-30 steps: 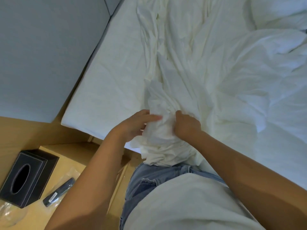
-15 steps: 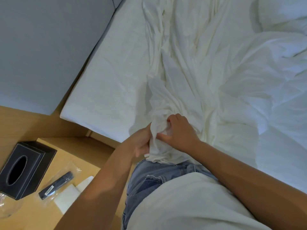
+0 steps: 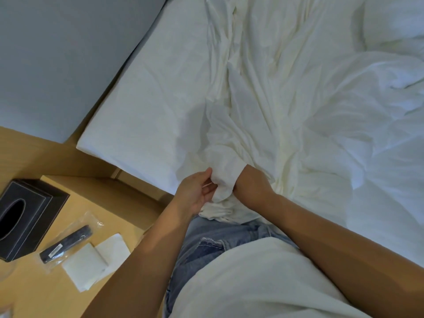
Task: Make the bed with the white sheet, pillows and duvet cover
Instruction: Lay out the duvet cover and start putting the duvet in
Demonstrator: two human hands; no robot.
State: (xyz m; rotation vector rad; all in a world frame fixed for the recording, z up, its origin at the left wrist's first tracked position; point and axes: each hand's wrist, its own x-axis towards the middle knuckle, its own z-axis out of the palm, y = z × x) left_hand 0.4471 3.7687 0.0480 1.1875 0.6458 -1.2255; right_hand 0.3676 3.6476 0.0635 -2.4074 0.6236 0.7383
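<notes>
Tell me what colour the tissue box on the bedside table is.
Black, with pale stitching along its edges; the tissue box shows in the head view, lower left.

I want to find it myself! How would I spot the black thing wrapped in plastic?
Start at the wooden bedside table left of the bed. Beside the black tissue box lies a clear plastic bag, and inside it is the remote control, next to folded white paper. It is the only long, thin, dark thing there; the box is big and square with an oval hole.
</notes>
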